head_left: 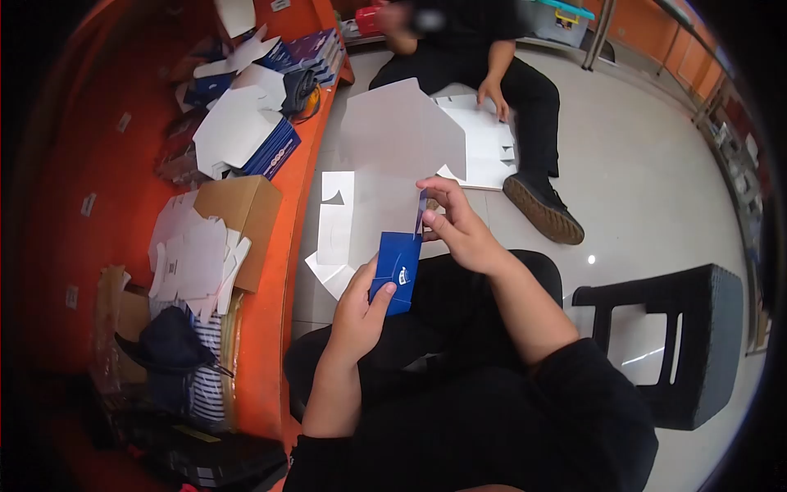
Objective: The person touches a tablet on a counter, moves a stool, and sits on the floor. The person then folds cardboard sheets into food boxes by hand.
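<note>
Above my lap, my left hand point(361, 316) grips a small blue box point(395, 266) with a white logo on its face, the thumb on the front. At the box's top right corner, my right hand point(459, 230) pinches a thin blue flap point(420, 211) between thumb and fingers. Beyond my hands, a large greyish-white cardboard sheet point(393, 135) lies over the floor. To its left is a white cut-out cardboard piece point(334, 230), with another folded white piece below it.
An orange shelf point(299, 205) on the left bears stacked blue-and-white cardboard, a brown box point(246, 217) and a dark hat point(172, 344). Across from me sits a co-worker, one hand on white sheets point(484, 148), a shoe point(545, 209) nearby. A black stool point(705, 344) stands at right.
</note>
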`<act>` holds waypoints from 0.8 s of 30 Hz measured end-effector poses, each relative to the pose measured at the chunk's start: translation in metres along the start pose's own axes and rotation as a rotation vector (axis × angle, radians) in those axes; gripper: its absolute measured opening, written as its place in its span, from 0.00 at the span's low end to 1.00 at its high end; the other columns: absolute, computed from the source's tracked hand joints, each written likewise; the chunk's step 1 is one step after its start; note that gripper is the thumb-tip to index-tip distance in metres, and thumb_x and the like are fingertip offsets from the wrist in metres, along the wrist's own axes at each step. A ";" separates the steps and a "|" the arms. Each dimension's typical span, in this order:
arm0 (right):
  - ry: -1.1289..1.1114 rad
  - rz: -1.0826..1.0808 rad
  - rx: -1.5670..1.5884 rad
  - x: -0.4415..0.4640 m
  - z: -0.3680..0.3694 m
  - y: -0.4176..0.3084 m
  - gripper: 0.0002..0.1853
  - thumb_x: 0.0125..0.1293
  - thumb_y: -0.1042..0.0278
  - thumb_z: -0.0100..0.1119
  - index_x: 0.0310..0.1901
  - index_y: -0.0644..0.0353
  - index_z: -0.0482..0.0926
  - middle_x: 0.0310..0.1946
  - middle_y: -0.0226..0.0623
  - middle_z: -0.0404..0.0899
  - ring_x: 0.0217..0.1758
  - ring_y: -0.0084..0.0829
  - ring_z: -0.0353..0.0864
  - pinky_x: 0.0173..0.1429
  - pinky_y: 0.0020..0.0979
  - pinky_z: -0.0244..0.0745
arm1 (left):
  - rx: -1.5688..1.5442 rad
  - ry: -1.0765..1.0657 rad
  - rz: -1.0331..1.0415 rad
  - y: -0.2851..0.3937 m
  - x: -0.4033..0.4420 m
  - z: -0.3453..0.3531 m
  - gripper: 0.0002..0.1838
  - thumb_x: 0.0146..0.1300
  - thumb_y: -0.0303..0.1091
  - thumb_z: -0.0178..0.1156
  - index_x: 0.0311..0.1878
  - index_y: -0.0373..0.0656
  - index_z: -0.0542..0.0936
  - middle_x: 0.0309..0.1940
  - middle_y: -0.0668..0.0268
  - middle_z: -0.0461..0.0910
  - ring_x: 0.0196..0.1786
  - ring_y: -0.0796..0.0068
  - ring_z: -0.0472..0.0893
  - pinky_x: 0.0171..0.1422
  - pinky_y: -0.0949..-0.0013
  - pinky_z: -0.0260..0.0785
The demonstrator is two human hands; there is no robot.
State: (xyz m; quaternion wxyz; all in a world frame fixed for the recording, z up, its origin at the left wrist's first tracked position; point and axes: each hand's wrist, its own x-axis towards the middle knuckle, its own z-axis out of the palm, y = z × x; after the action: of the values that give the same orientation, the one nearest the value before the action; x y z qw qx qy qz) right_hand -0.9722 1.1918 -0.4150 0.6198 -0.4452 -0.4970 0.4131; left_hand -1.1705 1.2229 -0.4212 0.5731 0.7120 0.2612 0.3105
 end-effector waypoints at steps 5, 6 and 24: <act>-0.081 -0.150 -0.482 -0.007 0.019 -0.001 0.19 0.63 0.70 0.53 0.55 0.58 0.66 0.54 0.42 0.69 0.53 0.43 0.73 0.49 0.34 0.73 | 0.089 -0.035 -0.030 0.001 -0.011 -0.004 0.21 0.64 0.26 0.50 0.59 0.31 0.64 0.44 0.62 0.70 0.48 0.76 0.72 0.53 0.76 0.63; -0.103 -0.157 -0.518 -0.009 0.023 -0.004 0.19 0.63 0.70 0.53 0.55 0.58 0.66 0.54 0.42 0.69 0.52 0.43 0.73 0.48 0.34 0.73 | 0.111 -0.032 -0.022 0.003 -0.013 -0.006 0.21 0.63 0.26 0.51 0.59 0.31 0.65 0.44 0.62 0.70 0.47 0.76 0.72 0.53 0.76 0.64; -0.220 -0.134 -0.617 -0.043 0.019 0.029 0.11 0.64 0.71 0.50 0.47 0.62 0.70 0.47 0.46 0.73 0.55 0.46 0.70 0.57 0.37 0.66 | -0.051 -0.114 -0.212 -0.029 -0.031 -0.008 0.18 0.60 0.27 0.56 0.54 0.35 0.72 0.39 0.68 0.74 0.37 0.83 0.73 0.42 0.79 0.67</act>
State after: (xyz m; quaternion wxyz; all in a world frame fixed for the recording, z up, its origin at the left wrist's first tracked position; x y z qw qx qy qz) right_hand -0.9998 1.1613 -0.4512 0.4243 -0.5311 -0.6906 0.2471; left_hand -1.1975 1.2117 -0.4533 0.6348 0.6818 0.2941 0.2138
